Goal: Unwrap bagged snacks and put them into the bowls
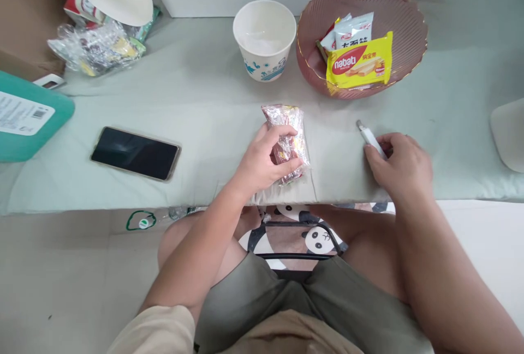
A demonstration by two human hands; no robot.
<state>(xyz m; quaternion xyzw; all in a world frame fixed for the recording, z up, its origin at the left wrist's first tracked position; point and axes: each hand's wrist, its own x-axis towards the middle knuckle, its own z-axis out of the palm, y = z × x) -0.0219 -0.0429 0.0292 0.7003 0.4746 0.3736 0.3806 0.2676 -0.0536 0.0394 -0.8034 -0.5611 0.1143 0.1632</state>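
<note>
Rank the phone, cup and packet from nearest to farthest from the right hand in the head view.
1. Packet: left of the right hand, in the left hand.
2. Cup: farther left, beyond the packet.
3. Phone: farthest left.

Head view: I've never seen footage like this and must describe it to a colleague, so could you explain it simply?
There is no machine here, just a seated person using two bare hands. The single picture comes from a camera worn on the head, looking forward and down.

The left hand grips a clear-wrapped snack packet on the pale green tablecloth. The right hand holds a slim white metal-tipped object; its exact kind is unclear.

Also on the cloth are a smartphone, a patterned paper cup and a pink ribbed bowl containing a yellow Nabati wafer packet and other packets.
</note>
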